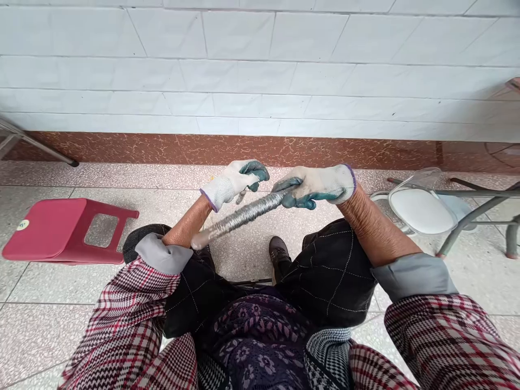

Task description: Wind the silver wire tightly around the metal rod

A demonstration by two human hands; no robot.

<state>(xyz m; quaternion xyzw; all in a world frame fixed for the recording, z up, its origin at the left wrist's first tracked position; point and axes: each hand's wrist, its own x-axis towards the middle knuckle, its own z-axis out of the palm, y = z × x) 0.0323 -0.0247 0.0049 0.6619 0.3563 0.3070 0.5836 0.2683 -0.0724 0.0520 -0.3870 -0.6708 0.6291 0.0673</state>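
Observation:
My right hand (pixel 314 186), in a white knit glove with blue-green coating, is closed round one end of a wire-wound stick (pixel 252 212). Silvery wire is coiled tightly along much of the stick, and its bare, pale end points down to the left, above my knee. My left hand (pixel 245 176), gloved alike, is just above the stick and apart from it. Its fingers are curled in, and what they hold, if anything, does not show. A small pale tip pokes out below the left palm; I cannot tell what it is.
A red plastic stool (pixel 52 230) lies on its side on the tiled floor at left. Folding chair legs (pixel 475 222) and a white round object (pixel 422 211) are at right. A white tiled wall (pixel 244 81) with a brown baseboard (pixel 162 149) stands ahead of my knees.

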